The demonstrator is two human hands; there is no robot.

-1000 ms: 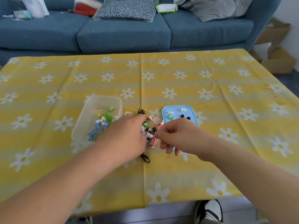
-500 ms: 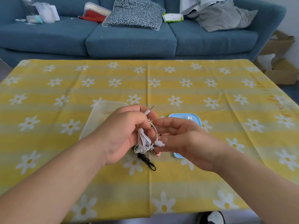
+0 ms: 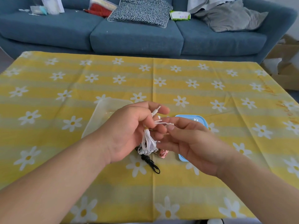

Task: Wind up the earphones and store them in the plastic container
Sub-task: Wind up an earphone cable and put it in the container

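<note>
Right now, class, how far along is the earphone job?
Done: the blue lid is off the plastic container, whose contents are hidden. In hand: the left hand grips the coiled white earphones while the right hand pinches a loose end. Left: store them, then the black earphones and pink earphones lying on the cloth.

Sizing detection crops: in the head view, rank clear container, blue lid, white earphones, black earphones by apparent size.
1. clear container, though the left hand hides part.
2. blue lid, part-hidden by the right hand.
3. white earphones and black earphones look alike; the white pair is held nearer the camera, so unranked.
</note>
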